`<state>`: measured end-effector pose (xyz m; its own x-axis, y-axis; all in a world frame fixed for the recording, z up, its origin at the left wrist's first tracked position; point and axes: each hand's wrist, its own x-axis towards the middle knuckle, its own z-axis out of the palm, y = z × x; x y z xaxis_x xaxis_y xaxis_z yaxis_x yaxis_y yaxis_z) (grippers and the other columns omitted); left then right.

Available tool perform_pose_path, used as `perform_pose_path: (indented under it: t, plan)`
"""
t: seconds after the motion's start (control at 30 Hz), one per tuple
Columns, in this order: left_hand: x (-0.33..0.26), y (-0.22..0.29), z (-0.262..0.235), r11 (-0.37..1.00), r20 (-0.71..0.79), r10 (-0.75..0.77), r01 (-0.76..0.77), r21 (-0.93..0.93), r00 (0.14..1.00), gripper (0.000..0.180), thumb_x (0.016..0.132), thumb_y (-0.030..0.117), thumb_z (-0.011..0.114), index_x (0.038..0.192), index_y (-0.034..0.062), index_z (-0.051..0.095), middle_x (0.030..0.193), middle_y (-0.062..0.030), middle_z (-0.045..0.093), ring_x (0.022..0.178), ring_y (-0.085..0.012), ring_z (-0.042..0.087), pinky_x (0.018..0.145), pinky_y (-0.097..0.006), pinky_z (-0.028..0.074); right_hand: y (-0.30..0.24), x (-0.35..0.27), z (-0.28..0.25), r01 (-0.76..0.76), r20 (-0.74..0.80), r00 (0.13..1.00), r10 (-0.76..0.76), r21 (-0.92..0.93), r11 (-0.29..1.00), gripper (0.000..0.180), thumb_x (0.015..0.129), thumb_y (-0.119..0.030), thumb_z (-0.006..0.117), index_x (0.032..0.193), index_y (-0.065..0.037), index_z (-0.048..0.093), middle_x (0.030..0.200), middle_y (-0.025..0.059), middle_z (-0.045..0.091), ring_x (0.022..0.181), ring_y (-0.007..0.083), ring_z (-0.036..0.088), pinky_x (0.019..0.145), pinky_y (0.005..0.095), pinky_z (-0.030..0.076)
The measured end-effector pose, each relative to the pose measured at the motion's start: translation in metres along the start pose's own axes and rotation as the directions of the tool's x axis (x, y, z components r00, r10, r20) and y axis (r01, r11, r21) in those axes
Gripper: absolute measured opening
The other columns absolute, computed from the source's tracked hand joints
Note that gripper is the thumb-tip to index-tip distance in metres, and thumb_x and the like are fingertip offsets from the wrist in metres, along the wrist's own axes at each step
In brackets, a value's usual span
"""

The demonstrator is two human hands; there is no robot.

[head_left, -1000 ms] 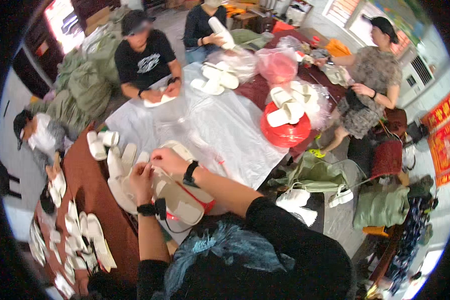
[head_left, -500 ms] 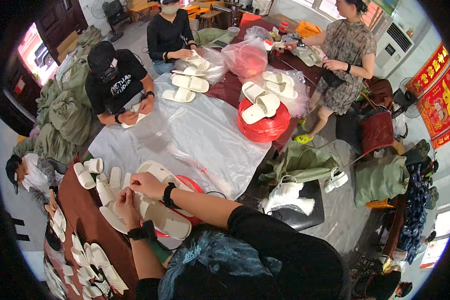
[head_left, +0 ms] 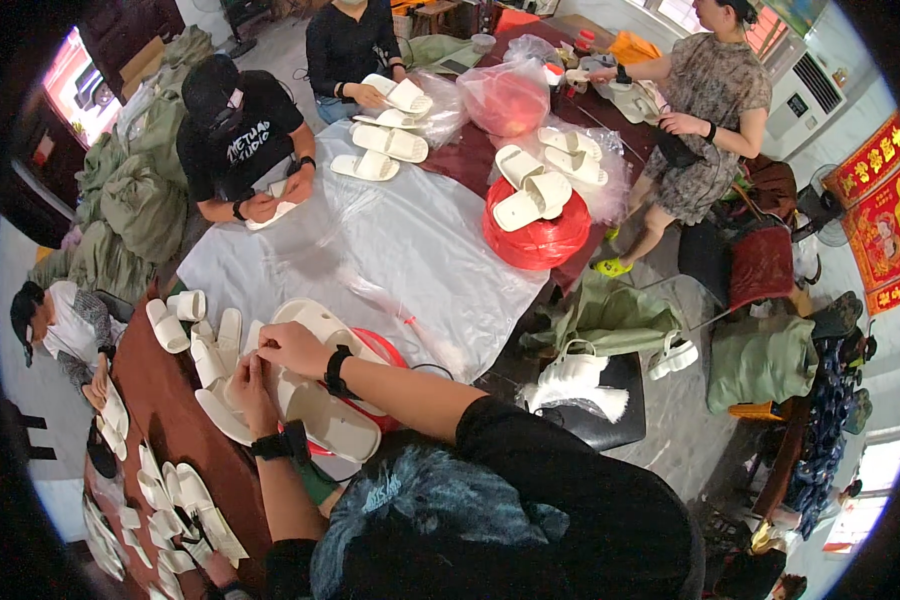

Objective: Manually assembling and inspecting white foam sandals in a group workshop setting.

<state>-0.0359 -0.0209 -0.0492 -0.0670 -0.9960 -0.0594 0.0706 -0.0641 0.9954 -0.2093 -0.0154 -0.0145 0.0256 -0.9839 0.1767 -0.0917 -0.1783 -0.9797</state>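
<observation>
Over the cream slippers (head_left: 332,418), left hand (head_left: 254,398) and right hand (head_left: 295,350) still meet at the fingertips; can't tell what's gripped. I see little change, likely same step.

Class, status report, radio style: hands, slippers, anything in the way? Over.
Left hand, right hand: fingertips close together, grip unclear. Cream slippers: close by. Right hand blocks part of the view of them.

Red banners (head_left: 882,228) hang on a pale wall (head_left: 863,88).
</observation>
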Motion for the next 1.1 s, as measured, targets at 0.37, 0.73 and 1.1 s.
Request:
perform_pose_path:
  t: [0.37, 0.73, 1.1]
  plan:
    - [-0.010, 0.026, 0.024, 0.990, -0.088, 0.000, 0.012, 0.143, 0.996, 0.011, 0.092, 0.010, 0.063, 0.096, 0.0002, 0.065, 0.096, -0.0053, 0.066, 0.087, -0.0126, 0.060, 0.081, -0.024, 0.048, 0.002, 0.000, -0.004, 0.079, -0.012, 0.997, -0.080, -0.070, 0.994, 0.017, 0.078, -0.021, 0.062, 0.081, -0.004, 0.063, 0.070, 0.0127, 0.063, 0.065, 0.0274, 0.060, 0.060, 0.0374, 0.046]
    - [-0.011, 0.022, 0.017, 0.995, -0.104, -0.085, 0.078, -0.069, 0.991, 0.007, 0.090, 0.005, 0.063, 0.094, 0.0014, 0.066, 0.096, -0.0042, 0.066, 0.086, -0.0106, 0.059, 0.080, -0.023, 0.047, 0.001, -0.001, -0.005, 0.047, 0.026, 0.999, -0.045, -0.090, 0.995, 0.019, 0.078, -0.025, 0.063, 0.081, -0.006, 0.065, 0.072, 0.0128, 0.063, 0.069, 0.0314, 0.061, 0.062, 0.0409, 0.046]
    - [-0.002, 0.001, 0.004, 0.990, -0.087, -0.066, 0.054, -0.133, 0.994, 0.010, 0.090, 0.006, 0.064, 0.097, 0.0003, 0.065, 0.100, -0.0068, 0.066, 0.090, -0.0129, 0.060, 0.084, -0.025, 0.048, 0.002, -0.001, -0.003, 0.075, 0.017, 0.997, -0.073, -0.109, 0.991, 0.017, 0.078, -0.021, 0.064, 0.078, -0.004, 0.063, 0.067, 0.0108, 0.062, 0.062, 0.0250, 0.059, 0.059, 0.0362, 0.045]
